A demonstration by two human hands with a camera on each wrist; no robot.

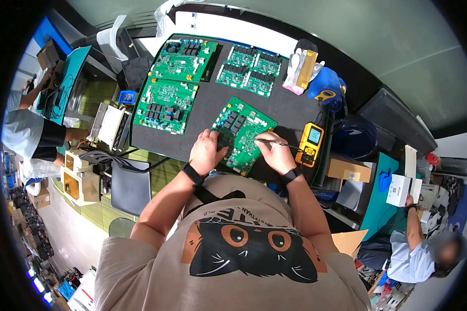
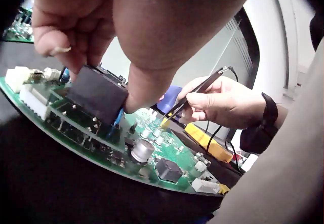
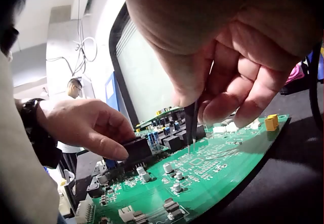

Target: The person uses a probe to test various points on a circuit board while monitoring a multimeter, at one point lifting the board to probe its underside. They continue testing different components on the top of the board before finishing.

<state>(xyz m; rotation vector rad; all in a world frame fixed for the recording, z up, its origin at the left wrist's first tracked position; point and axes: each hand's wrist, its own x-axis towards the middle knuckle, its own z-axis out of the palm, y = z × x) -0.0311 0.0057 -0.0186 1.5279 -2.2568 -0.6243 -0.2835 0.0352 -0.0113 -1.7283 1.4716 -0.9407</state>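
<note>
A green circuit board (image 1: 254, 129) lies at an angle on the black mat in front of me. My left hand (image 1: 206, 154) grips a large black block component (image 2: 98, 93) at the board's near left edge, thumb on one side and fingers on the other. Between the fingers and thumb of my right hand (image 1: 276, 155) are black tweezer-style probes (image 2: 204, 88) with a wire at the back end. Their thin tips (image 3: 191, 148) point down at the small parts mid-board, right at its surface. A yellow handheld meter (image 1: 310, 144) with a lit screen lies right of that hand.
Two large green boards (image 1: 166, 103) lie at the left, and a panel of several smaller boards (image 1: 249, 71) at the back. Gloves (image 1: 296, 67) and a blue tool (image 1: 327, 88) sit back right. People work at side benches (image 1: 72, 78).
</note>
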